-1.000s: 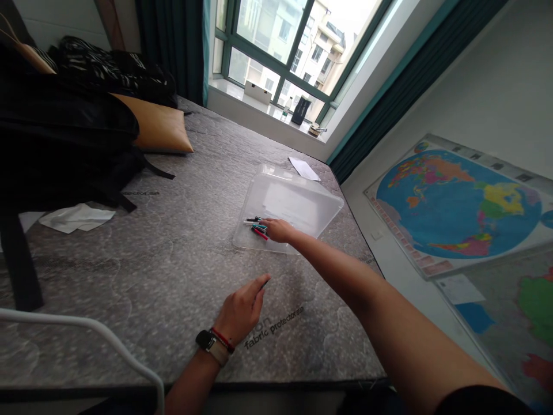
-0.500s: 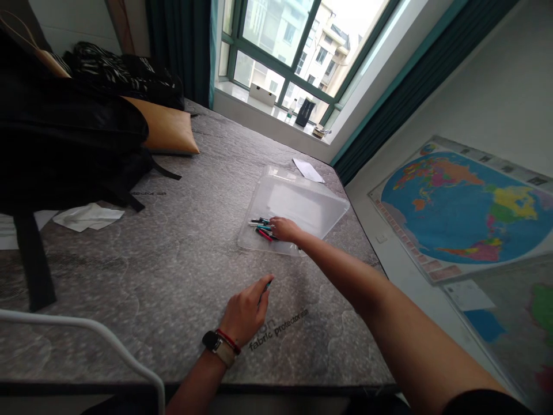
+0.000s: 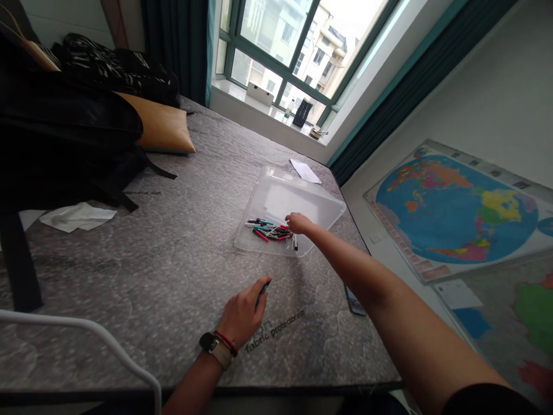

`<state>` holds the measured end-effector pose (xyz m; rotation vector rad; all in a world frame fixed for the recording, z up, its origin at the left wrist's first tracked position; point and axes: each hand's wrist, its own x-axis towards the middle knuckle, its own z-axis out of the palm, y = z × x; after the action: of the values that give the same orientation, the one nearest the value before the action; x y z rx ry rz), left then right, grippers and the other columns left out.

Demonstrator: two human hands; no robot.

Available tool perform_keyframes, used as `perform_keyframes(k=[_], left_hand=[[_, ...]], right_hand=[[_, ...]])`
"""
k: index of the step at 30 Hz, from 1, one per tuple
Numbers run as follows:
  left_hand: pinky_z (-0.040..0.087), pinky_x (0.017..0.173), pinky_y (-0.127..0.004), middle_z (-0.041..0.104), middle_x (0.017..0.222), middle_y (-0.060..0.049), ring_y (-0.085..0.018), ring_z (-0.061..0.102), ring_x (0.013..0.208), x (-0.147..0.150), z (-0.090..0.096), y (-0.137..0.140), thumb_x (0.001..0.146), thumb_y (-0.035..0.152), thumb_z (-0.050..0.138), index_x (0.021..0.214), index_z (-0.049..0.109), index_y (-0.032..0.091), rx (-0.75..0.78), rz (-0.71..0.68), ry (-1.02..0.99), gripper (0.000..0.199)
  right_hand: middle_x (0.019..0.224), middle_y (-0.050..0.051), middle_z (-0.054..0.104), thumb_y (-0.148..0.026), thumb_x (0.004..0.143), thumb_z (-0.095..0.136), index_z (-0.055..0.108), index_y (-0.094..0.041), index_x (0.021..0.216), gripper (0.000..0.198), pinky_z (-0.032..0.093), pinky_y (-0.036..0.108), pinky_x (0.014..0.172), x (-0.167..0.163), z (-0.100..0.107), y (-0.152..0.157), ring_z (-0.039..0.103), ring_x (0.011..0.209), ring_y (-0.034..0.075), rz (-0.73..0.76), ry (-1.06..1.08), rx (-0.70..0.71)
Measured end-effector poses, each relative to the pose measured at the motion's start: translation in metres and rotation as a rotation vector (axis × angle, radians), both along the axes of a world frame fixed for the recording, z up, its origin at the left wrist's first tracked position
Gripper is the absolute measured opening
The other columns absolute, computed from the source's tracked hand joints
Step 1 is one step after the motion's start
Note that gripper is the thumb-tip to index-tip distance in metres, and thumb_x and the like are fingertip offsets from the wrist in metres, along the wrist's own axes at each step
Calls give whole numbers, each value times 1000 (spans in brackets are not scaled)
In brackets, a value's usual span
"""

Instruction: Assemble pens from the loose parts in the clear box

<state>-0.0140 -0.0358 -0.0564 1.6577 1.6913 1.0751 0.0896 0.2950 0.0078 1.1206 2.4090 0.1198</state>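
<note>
My left hand (image 3: 244, 308) is closed around a pen (image 3: 261, 293) with a dark and teal barrel, low over the mattress. Farther off, my right hand (image 3: 299, 223) reaches over a shallow clear plastic tray (image 3: 311, 202). Its fingers are bent and a little apart, and I see nothing held in them. Just left of and below these fingers lies a loose pile of pens (image 3: 272, 231) in black, white, red and teal, at the tray's near side. One black-and-white pen (image 3: 296, 242) lies apart at the right of the pile.
A grey mattress (image 3: 173, 259) bears everything. A black backpack (image 3: 64, 138), a tan cushion (image 3: 168, 127) and crumpled paper (image 3: 80, 217) are at left. A white sheet (image 3: 305, 171) lies behind the tray. A phone (image 3: 355, 301) is partly under my right forearm. A white tube (image 3: 95, 327) crosses the lower left.
My right hand has moved right and off the pile, so more pens show. The phone has come into sight beside my forearm. My left hand still holds its pen.
</note>
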Motion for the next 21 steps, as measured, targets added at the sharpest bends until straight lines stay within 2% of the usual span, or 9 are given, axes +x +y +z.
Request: perform_keyframes(k=[4,8,11,14,17,19,21], left_hand=[[49,74,-28,71,109,-1,-19,69,90,0,-4,0,96,29,39,134,45,33,-12,-1,-17,38],[49,76,-28,69,113,-1,-19,68,92,0,-6,0,96,30,39,134,44,33,-33,-10,-38,39],[48,76,-28,69,112,-2,-19,68,93,2,-8,2,96,31,38,134,44,33,-53,-23,-54,38],[48,74,-27,70,109,-2,-19,68,91,4,-9,4,96,32,38,133,45,32,-76,-37,-67,38],[47,73,-26,71,104,-2,-19,68,88,4,-8,4,96,32,40,132,46,32,-89,-32,-100,37],[47,72,-25,71,100,-2,-18,68,85,3,-8,4,95,31,41,131,47,32,-93,-20,-129,36],[46,71,-24,71,95,-2,-17,68,83,3,-7,5,95,31,42,131,47,31,-95,-13,-159,36]], right_hand=[[104,10,72,-17,78,65,70,-17,111,34,46,24,80,5,-13,-7,66,95,22,-17,-65,-91],[120,14,66,-13,81,61,64,-17,122,42,45,25,86,15,-7,-1,62,109,23,-41,-7,-37],[123,15,64,-11,82,60,66,-17,118,36,45,27,88,22,5,10,61,111,24,-89,33,10],[103,15,72,-11,80,65,71,-14,105,26,50,25,79,24,7,16,69,93,23,-157,6,-37],[81,12,74,-12,80,66,71,-10,105,26,53,23,67,21,-2,16,71,69,18,-234,-23,-90],[79,11,74,-14,81,66,70,-9,108,27,54,23,62,18,-9,14,70,60,17,-268,-31,-95],[83,14,74,-15,80,68,71,-8,106,27,55,24,63,16,-14,13,71,61,18,-272,-36,-77]])
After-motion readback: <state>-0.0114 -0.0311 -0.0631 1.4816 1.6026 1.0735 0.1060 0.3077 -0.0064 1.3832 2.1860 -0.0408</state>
